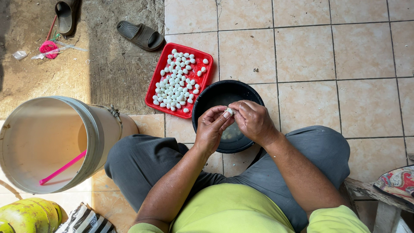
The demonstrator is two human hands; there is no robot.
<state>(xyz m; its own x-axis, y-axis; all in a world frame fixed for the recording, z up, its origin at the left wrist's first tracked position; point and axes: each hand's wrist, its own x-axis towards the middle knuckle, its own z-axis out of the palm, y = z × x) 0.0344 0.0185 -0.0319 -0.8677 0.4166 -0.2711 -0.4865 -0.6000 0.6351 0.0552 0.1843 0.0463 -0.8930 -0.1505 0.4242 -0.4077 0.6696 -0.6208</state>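
Note:
My left hand [212, 128] and my right hand [253, 121] meet over a black bowl [206, 99] on the tiled floor. Both pinch one small white egg-shaped piece [230, 111] between their fingertips. The bowl holds water, mostly hidden by my hands. Just left of the bowl lies a red tray [156, 86] filled with several small white pieces [177, 82] like the one I hold. My knees in grey trousers frame the bowl from below.
A large white bucket [92, 142] with a pink stick [62, 168] inside stands at the left. Two dark sandals [141, 35] lie on bare concrete at the top left. A green-yellow fruit [30, 214] sits at the bottom left, a wooden stool [384, 194] at the right.

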